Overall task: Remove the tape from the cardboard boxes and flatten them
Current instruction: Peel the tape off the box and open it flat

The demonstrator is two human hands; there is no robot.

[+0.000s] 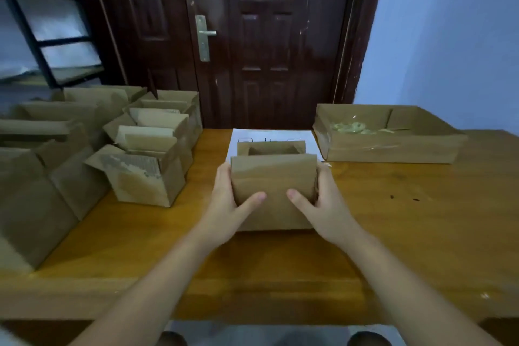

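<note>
Cardboard box (273, 191), open-topped, sits mid-desk (407, 219) as our left hand (233, 202) and right hand (317, 205) clasp its side walls, thumbs on the near flap. Light and stiff, we judge; best held at the corners.

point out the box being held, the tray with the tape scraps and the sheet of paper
held box (273, 177): head view, on its near top flap
tray (393, 150): head view, on its front wall
sheet of paper (234, 143): head view, on the bare left part beside the box
</note>
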